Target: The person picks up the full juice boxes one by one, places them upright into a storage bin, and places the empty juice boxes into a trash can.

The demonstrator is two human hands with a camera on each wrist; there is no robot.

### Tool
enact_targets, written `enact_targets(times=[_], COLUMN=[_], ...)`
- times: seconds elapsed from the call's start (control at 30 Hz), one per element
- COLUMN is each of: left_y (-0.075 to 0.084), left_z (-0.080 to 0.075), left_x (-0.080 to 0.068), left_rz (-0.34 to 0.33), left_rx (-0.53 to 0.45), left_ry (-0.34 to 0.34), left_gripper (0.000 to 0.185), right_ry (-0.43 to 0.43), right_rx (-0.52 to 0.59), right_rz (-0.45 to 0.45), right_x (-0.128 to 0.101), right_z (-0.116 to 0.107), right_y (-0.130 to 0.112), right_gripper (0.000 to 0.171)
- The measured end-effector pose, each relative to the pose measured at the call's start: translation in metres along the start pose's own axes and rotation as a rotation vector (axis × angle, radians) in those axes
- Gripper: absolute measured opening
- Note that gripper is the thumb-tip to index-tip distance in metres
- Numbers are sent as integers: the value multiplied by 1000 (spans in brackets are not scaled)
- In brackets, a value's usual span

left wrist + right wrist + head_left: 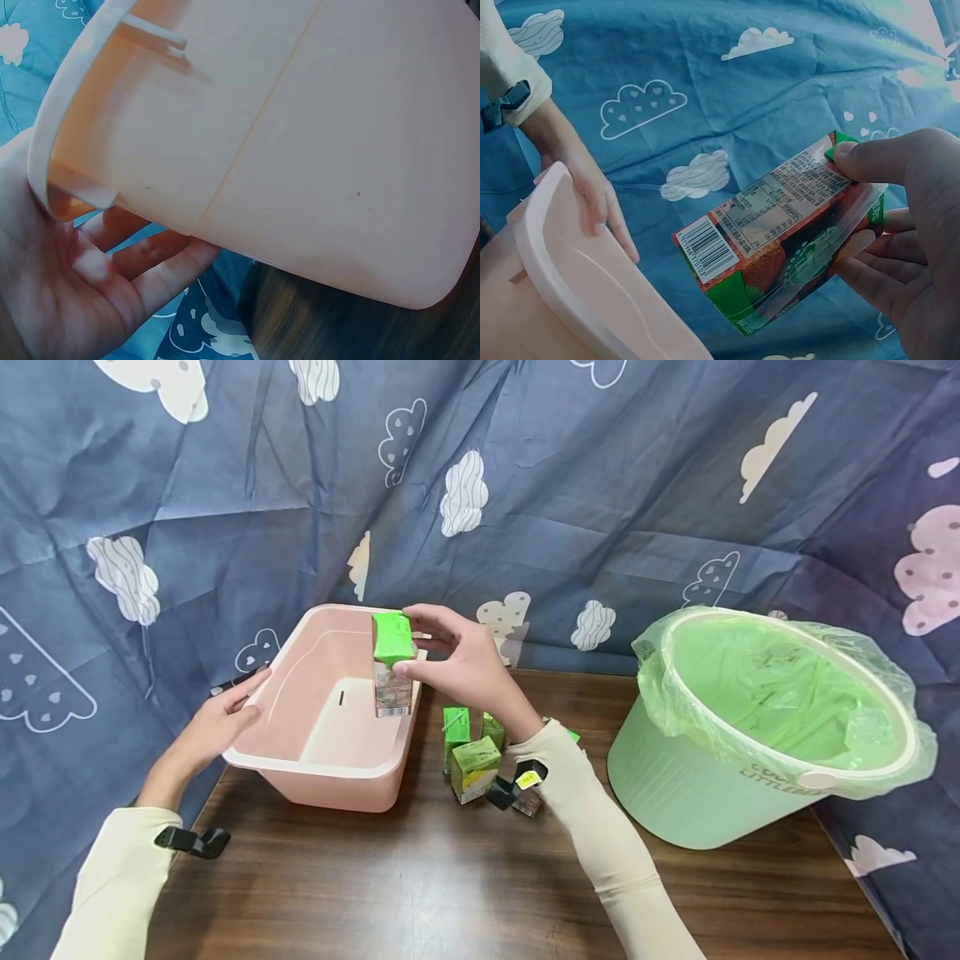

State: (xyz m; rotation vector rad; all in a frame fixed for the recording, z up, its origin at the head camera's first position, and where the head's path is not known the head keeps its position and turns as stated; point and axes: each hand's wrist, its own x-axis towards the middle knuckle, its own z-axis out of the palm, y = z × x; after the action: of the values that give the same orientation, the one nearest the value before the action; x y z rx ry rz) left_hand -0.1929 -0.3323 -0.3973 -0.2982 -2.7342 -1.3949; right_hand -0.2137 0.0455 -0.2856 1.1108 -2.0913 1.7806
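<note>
— Hands first: what does each do?
— Left hand lies flat, fingers straight, against the pink bin's outer wall; right hand pinches a green carton over the bin.
— Beside the right wrist?
— Small cartons on the desk.

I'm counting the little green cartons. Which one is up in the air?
The carton pinched in the right hand, over the pink tub. The other cartons stand on the table.
</note>
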Motion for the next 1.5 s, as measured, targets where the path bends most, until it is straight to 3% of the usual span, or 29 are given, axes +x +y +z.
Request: enact_targets(times=[0.3,0.67,1.03,1.5], left_y=[0,0,0,0], left_z=[2,3,4,1], left_x=[-1,-2,-1,-1], left_rz=[30,18,50,16], left_rx=[-18,-13,-49,-19], left_ry=[-11,-12,-18,-1], left_gripper=[57,57,57,58], right_ry=[17,58,41,8], right_rx=[111,129,55,-105], right_rz=[172,197,206,260], right_x=[11,21,36,53], right_z=[14,19,28,44], right_y=[18,38,46,57], right_gripper=[53,53,54,57])
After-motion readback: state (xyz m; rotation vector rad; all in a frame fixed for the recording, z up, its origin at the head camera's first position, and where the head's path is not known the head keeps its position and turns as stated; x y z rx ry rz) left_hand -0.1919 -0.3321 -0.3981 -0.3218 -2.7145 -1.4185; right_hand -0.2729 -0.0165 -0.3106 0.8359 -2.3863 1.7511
